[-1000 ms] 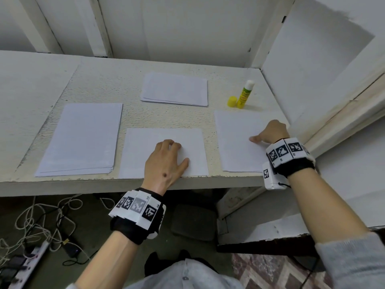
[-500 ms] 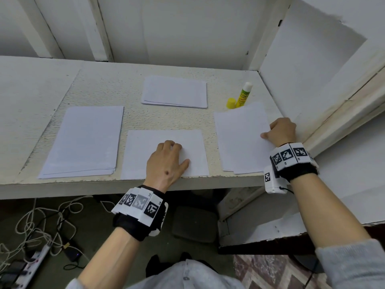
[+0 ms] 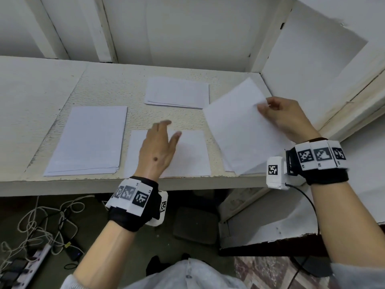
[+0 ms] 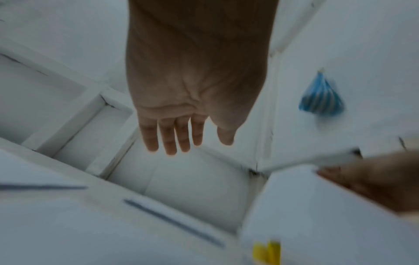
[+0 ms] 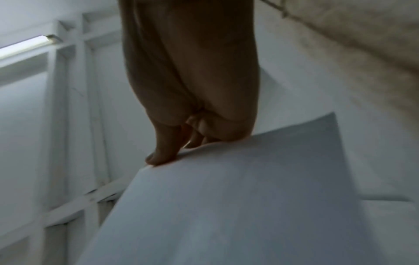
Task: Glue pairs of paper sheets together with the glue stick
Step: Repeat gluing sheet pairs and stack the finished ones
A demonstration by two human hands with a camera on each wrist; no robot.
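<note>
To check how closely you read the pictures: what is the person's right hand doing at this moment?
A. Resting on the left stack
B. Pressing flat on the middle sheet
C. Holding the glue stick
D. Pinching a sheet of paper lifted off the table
D: the right hand pinches the edge of a sheet of paper raised and tilted above the table; the left hand is open over the middle sheet.

One white paper sheet [image 3: 235, 130] hangs tilted above the right stack; another sheet [image 3: 191, 155] lies flat at the table's front edge.
</note>
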